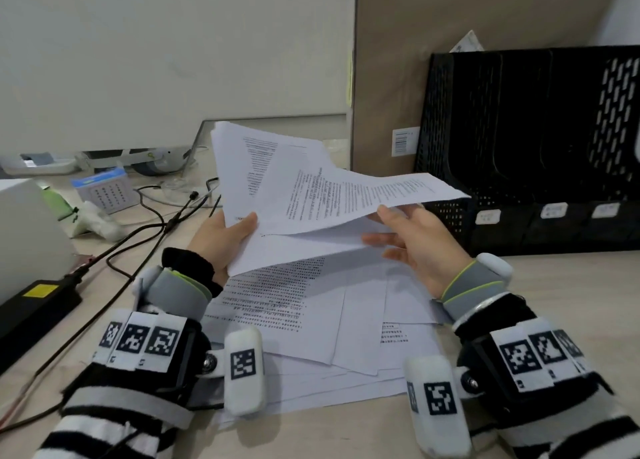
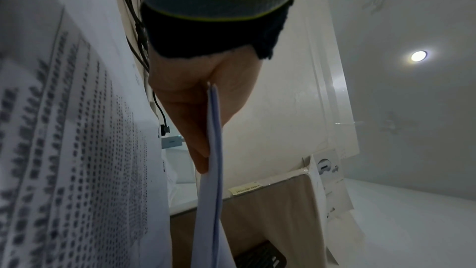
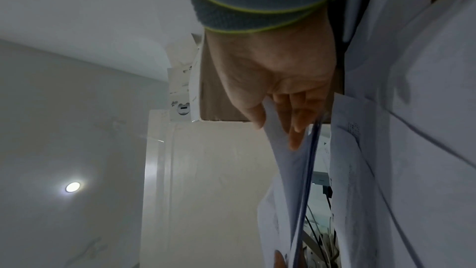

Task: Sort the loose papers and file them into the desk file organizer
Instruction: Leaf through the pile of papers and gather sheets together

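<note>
I hold a small sheaf of printed papers [image 1: 298, 195] above the desk. My left hand [image 1: 225, 237] grips its lower left corner, thumb on top; in the left wrist view the sheaf's edge [image 2: 215, 150] runs out from between thumb and fingers [image 2: 198, 146]. My right hand [image 1: 412, 240] pinches the top sheet's right edge, thumb above, fingers [image 3: 296, 127] slipped under it, lifting it off the sheets below [image 3: 288, 170]. More loose papers [image 1: 311, 320] lie spread on the desk under my hands. The black mesh file organizer [image 1: 526, 140] stands at the right rear, its slots dark.
Black cables [image 1: 138, 237] and a power brick [image 1: 34, 303] cross the desk on the left. A white box [image 1: 27, 226] sits at the far left. A brown cardboard panel [image 1: 388, 78] stands behind the organizer. A small blue-and-white calendar [image 1: 104, 188] stands at the back left.
</note>
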`<control>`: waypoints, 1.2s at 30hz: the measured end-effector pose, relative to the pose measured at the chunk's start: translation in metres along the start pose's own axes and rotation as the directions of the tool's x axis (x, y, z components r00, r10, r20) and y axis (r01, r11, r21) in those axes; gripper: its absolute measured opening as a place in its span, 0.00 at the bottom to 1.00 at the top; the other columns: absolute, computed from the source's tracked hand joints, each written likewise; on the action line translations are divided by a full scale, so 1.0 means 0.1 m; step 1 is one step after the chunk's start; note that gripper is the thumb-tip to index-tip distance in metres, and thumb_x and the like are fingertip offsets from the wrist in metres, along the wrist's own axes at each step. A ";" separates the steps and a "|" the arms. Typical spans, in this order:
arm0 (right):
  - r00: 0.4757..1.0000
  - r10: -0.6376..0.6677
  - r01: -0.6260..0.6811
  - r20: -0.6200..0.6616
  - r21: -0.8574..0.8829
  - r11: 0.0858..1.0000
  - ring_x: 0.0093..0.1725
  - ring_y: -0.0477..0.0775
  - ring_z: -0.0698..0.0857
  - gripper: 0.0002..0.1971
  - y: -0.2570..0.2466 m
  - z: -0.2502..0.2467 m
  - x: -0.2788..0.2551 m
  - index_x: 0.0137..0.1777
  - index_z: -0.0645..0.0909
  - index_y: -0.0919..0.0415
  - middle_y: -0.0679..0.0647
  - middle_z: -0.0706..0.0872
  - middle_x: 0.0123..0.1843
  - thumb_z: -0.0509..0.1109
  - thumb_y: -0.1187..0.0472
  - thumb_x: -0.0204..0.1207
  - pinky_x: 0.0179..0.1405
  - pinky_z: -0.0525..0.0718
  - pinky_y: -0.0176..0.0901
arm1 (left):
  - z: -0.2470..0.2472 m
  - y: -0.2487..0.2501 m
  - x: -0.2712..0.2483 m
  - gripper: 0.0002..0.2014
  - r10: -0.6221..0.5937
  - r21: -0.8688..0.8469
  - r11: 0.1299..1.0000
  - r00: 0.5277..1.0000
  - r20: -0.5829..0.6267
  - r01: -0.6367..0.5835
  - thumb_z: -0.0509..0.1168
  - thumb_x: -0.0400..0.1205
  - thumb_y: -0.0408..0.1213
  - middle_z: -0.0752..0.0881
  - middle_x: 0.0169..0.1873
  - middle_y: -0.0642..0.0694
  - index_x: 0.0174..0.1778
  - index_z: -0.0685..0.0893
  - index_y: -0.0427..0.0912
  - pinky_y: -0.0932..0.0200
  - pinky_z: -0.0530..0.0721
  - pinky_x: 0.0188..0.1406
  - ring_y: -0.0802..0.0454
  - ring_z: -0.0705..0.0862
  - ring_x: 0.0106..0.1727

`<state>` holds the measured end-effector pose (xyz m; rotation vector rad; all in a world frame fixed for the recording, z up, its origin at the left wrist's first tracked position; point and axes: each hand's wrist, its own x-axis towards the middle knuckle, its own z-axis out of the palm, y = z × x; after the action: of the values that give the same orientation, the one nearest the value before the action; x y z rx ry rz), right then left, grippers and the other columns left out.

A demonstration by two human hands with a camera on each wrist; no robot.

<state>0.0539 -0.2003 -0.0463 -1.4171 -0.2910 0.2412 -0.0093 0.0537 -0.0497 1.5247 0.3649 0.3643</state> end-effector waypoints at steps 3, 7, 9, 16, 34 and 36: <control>0.991 0.014 -0.006 -0.134 0.059 0.998 0.36 0.47 0.90 0.13 0.02 -0.04 0.03 0.65 0.76 0.56 0.51 0.88 0.57 0.60 0.65 0.83 0.21 0.78 0.31 | 0.08 -0.02 -0.04 0.07 0.006 0.064 0.998 0.998 0.061 -0.010 0.61 0.86 0.35 0.88 0.44 0.42 0.57 0.81 0.40 0.60 0.86 0.27 0.51 0.88 0.35; 0.970 0.026 0.008 -0.242 0.138 0.990 0.31 0.47 0.89 0.17 0.01 -0.09 0.04 0.65 0.75 0.56 0.55 0.88 0.57 0.53 0.70 0.81 0.17 0.73 0.32 | 0.12 -0.04 -0.05 0.07 0.009 0.061 0.998 0.995 0.100 -0.016 0.61 0.85 0.35 0.89 0.44 0.41 0.55 0.82 0.40 0.58 0.87 0.30 0.50 0.89 0.34; 0.982 0.031 0.004 -0.185 0.186 0.983 0.35 0.50 0.90 0.17 -0.02 -0.06 0.01 0.64 0.76 0.56 0.54 0.87 0.58 0.56 0.69 0.80 0.18 0.74 0.34 | 0.12 -0.04 -0.04 0.07 0.023 0.048 0.998 0.997 0.072 -0.027 0.61 0.86 0.35 0.88 0.46 0.40 0.56 0.81 0.40 0.56 0.86 0.33 0.47 0.88 0.37; 0.993 0.084 -0.078 -0.077 0.085 0.993 0.37 0.51 0.91 0.08 0.03 0.04 -0.01 0.60 0.75 0.55 0.55 0.87 0.61 0.62 0.55 0.84 0.20 0.78 0.33 | 0.17 -0.09 -0.05 0.08 0.028 0.026 0.999 0.993 0.114 -0.031 0.63 0.84 0.37 0.90 0.45 0.43 0.58 0.81 0.42 0.56 0.87 0.32 0.48 0.90 0.38; 0.934 0.003 -0.032 -0.357 -0.075 0.997 0.20 0.45 0.73 0.07 0.07 -0.15 0.10 0.42 0.70 0.60 0.55 0.80 0.31 0.57 0.72 0.79 0.15 0.65 0.33 | -0.01 -0.06 0.05 0.12 -0.025 -0.099 0.995 0.994 -0.110 0.014 0.55 0.88 0.40 0.86 0.43 0.45 0.64 0.77 0.42 0.61 0.86 0.21 0.51 0.88 0.32; 0.932 -0.010 -0.027 -0.363 -0.098 0.995 0.23 0.48 0.69 0.12 0.04 -0.17 0.09 0.34 0.67 0.59 0.56 0.80 0.29 0.59 0.71 0.78 0.15 0.64 0.32 | -0.08 -0.05 0.08 0.11 -0.055 -0.057 0.997 0.993 -0.104 0.049 0.55 0.88 0.44 0.86 0.41 0.45 0.61 0.77 0.44 0.63 0.82 0.17 0.53 0.87 0.28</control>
<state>0.0681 -0.2127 -0.0524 -1.5320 0.0091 -0.0327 -0.0056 0.0648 -0.0551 1.4431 0.4734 0.4119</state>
